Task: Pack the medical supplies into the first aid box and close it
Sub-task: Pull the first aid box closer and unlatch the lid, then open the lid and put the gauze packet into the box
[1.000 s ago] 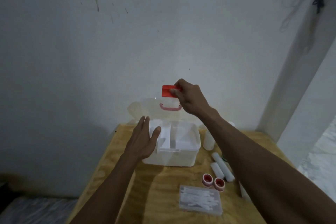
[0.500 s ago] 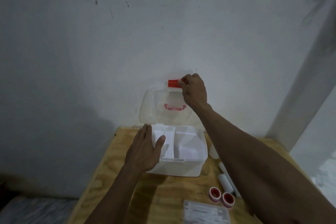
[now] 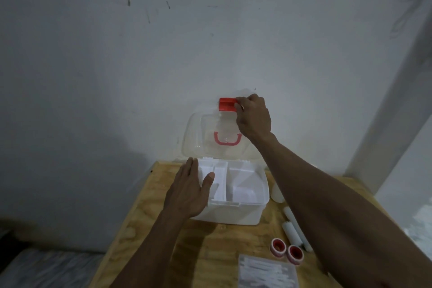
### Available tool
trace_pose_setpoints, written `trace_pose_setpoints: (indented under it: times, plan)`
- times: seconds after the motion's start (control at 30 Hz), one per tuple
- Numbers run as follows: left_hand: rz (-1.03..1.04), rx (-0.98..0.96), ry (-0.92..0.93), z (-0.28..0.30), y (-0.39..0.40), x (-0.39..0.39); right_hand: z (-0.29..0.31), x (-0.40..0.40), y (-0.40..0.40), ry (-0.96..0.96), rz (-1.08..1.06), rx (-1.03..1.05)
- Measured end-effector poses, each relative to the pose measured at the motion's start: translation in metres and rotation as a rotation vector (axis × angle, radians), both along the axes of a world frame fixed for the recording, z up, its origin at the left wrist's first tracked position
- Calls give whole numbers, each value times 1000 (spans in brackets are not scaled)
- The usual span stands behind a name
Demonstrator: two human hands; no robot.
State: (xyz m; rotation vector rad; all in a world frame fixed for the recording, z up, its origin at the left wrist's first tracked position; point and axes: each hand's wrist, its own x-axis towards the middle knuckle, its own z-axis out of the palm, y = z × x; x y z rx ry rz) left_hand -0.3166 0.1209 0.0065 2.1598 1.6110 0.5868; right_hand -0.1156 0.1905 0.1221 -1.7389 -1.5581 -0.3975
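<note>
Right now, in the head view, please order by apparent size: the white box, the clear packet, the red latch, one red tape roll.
1. white box
2. clear packet, cut off by the frame edge
3. red latch and tape roll: too alike to rank; the roll lies nearer the camera.

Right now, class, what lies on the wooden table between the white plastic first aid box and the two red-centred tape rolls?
In the head view, nothing: bare wooden table separates the white plastic first aid box from the two red-centred tape rolls.

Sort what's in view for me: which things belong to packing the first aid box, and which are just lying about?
For the job:
first aid box, open
clear lid with red latch
two tape rolls
white rolls
clear packet
white bottle
left hand steadying the box
right hand at the latch

Just there:
wooden table
wall
</note>
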Motion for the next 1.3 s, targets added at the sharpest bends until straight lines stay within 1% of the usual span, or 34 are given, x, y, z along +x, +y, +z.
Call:
trace_pose_setpoints:
  times: [0.33, 0.5, 0.63, 0.7, 0.77, 0.83, 0.9, 1.0, 1.07, 1.1, 1.17, 1.3]
  plan:
    - [0, 6, 0, -1, 2, 0, 5, 1, -7, -16, 3, -29]
    - [-12, 3, 0, 1, 0, 0, 9, 3, -16, 9, 10, -32]
    - [-38, 4, 6, -1, 4, -3, 16, 0, -50, 101, 62, 7]
    - [-44, 3, 10, -3, 5, -4, 14, 0, -79, 156, 94, 22]
    - [-46, 0, 8, -3, 6, -4, 6, -4, -117, 164, 131, 4]
    - [-46, -3, 11, -2, 6, -3, -7, -9, -158, 155, 182, -72]
    - [-41, -3, 19, 0, 4, -2, -23, -14, -196, 164, 251, -224]
    - [-38, 6, 24, 3, 0, -2, -52, -15, -232, 97, 346, -618]
    - [-33, 7, 26, 4, -1, -2, -72, -15, -242, -15, 363, -867]
    - [-31, 4, 28, 5, 0, -2, -80, -15, -245, -81, 360, -944]
    - [-31, 1, 39, 6, -1, -2, -91, -16, -248, -189, 344, -1015]
    - [-32, 15, 54, 6, -2, -2, -97, -18, -248, -309, 334, -1039]
